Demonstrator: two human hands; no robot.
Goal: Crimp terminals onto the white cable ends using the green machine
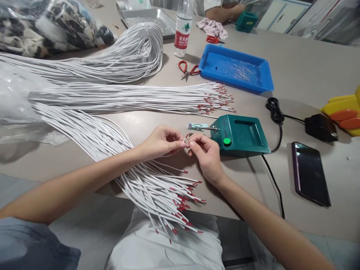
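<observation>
My left hand [165, 141] pinches the end of a white cable [184, 141], where a short red wire sticks up. The fingertips of my right hand [206, 153] are closed at that same cable end, touching or nearly touching my left fingers. Just behind my right hand stands a green machine [243, 131] with a green button [227, 141]. A nail clipper [198, 126] sits at the machine's left side on a thin metal rod. Under my left forearm, a bundle of white cables [152, 183] with red wire ends fans over the table edge towards my lap.
A second cable bundle [135, 98] and a looped coil [146, 48] lie behind. Around them are a blue tray [236, 80] with scraps, red-handled cutters [185, 71], a water bottle [183, 32], a phone [311, 174] and a black adapter [320, 126]. Across the table shows another person's arm [222, 13].
</observation>
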